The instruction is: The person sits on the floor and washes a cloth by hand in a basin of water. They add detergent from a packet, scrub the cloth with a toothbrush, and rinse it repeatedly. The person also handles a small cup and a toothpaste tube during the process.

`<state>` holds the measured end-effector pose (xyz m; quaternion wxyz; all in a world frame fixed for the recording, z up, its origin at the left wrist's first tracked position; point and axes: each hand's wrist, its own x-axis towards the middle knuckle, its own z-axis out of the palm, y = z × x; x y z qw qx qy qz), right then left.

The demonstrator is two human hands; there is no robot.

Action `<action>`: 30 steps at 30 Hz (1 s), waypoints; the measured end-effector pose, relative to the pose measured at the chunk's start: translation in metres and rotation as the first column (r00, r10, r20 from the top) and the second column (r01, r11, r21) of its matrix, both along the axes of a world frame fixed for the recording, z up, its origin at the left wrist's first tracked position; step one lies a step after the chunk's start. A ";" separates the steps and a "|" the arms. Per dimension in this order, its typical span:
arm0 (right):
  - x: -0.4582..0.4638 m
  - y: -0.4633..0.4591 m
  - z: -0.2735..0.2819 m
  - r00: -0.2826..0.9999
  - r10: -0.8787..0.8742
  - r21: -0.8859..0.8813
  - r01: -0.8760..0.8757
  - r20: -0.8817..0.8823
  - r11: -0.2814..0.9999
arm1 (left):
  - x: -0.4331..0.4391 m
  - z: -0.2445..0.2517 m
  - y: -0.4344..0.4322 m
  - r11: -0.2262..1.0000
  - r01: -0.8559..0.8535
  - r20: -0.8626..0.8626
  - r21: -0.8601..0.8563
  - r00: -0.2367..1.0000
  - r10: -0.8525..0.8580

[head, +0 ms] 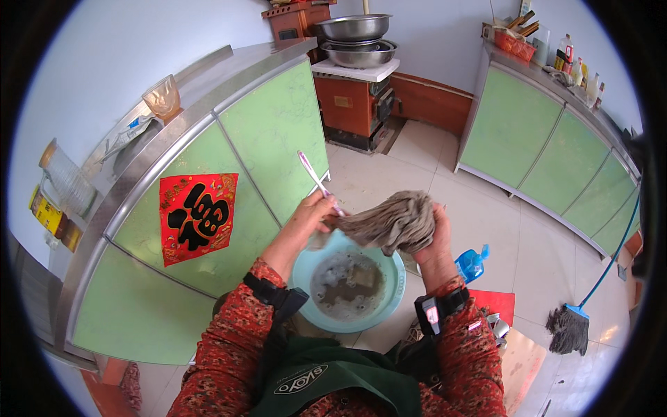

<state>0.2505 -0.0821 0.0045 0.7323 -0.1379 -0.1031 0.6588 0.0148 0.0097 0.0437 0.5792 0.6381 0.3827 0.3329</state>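
Observation:
My left hand (315, 211) grips a white and purple toothbrush (314, 173), its end pointing up and away from me. Those same fingers also seem to pinch one end of a wet grey-brown cloth (398, 221). The cloth's bunched, folded end rests in my right hand (437, 237), whose fingers are partly hidden behind it. Below both hands a light blue plastic basin (341, 326) stands on the floor. Murky, sudsy water (346, 286) fills its bottom, with a pale blocky thing (366, 276) partly under the surface.
A blue pump bottle (471, 264) stands right of the basin, near a red sheet (495, 303) and a board (521, 359). A broom (570, 328) leans at far right. Green cabinets (276, 135) flank me. Metal basins (357, 39) sit on a brown stove (346, 104) ahead.

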 end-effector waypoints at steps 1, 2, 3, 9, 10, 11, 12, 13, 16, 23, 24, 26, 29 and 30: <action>0.004 0.001 0.001 0.998 -0.065 -0.007 0.065 0.003 0.998 | 0.003 -0.002 -0.002 0.998 0.055 0.080 -0.028 0.995 -0.053; 0.009 0.003 0.002 0.993 -0.122 0.018 0.122 0.000 0.992 | 0.004 -0.001 -0.002 0.997 -0.020 0.128 -0.078 0.991 0.030; 0.014 0.004 0.002 0.984 -0.175 0.066 0.175 -0.005 0.982 | 0.005 0.002 0.001 0.991 -0.069 0.187 -0.114 0.978 0.090; 0.032 0.000 0.012 0.963 -0.270 0.029 0.271 -0.010 0.962 | 0.010 0.014 0.006 0.990 -0.140 0.091 -0.017 0.986 0.141; 0.029 -0.001 0.016 0.967 -0.256 0.057 0.256 -0.001 0.965 | 0.018 0.007 -0.003 0.999 -0.029 0.126 0.017 0.992 0.027; 0.023 -0.002 0.020 0.962 -0.272 0.060 0.271 0.016 0.961 | 0.026 -0.001 -0.012 0.995 0.096 0.127 0.025 0.987 -0.098; 0.016 -0.002 0.024 0.958 -0.285 0.074 0.282 0.033 0.957 | 0.031 -0.007 -0.020 0.982 0.181 0.123 -0.053 0.977 -0.174; 0.008 -0.004 0.027 0.971 -0.226 0.064 0.221 0.075 0.973 | 0.038 -0.012 -0.027 0.949 0.286 0.137 -0.134 0.953 -0.269; -0.035 -0.008 0.021 0.773 -0.264 0.111 0.245 0.577 0.963 | 0.059 -0.017 -0.041 0.952 0.270 0.005 -0.147 0.962 -0.272; -0.030 0.000 0.008 0.759 -0.362 0.083 0.380 0.541 0.921 | 0.059 -0.029 -0.092 0.956 0.229 0.136 -0.184 0.969 -0.206; -0.024 0.001 0.009 0.795 -0.363 0.069 0.379 0.485 0.923 | 0.055 -0.030 -0.095 0.952 0.213 0.135 -0.219 0.973 -0.187; -0.017 0.001 0.010 0.839 -0.343 0.099 0.333 0.422 0.938 | 0.050 -0.029 -0.098 0.963 0.213 0.149 -0.167 0.971 -0.189; -0.028 -0.004 0.007 0.853 -0.375 0.159 0.340 0.362 0.927 | 0.046 -0.019 -0.094 0.945 0.240 0.069 -0.220 0.971 -0.230; -0.034 -0.005 0.006 0.850 -0.318 0.154 0.278 0.421 0.948 | 0.048 -0.015 -0.088 0.960 0.181 0.048 -0.215 0.983 -0.175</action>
